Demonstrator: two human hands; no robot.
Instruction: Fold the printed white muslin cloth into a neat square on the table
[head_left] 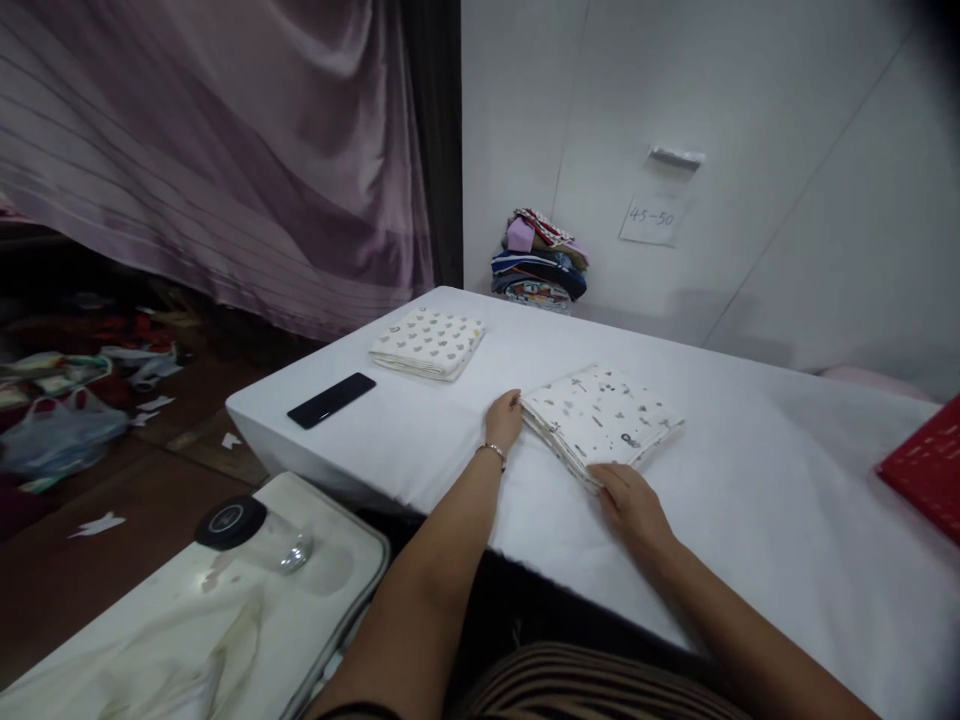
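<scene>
A folded white cloth [600, 410] with small dark printed figures lies on the white-covered table [750, 560] in front of me. My left hand [505, 418] grips its left corner, with the fingers closed at the edge. At the near corner my right hand [626, 495] pinches the folded layers, thumb tucked out of sight and fingers on top. A second folded cloth [430, 342], cream with small grey motifs, rests farther back to the left. Beside that one lies a black phone [331, 400].
A red item [926, 470] sits at the table's right edge. Folded fabrics [540, 260] are stacked by the back wall. At lower left, a clear jar with a black lid [231, 522] is on a white side surface [142, 620]. Plastic bags [64, 435] and scraps litter the floor.
</scene>
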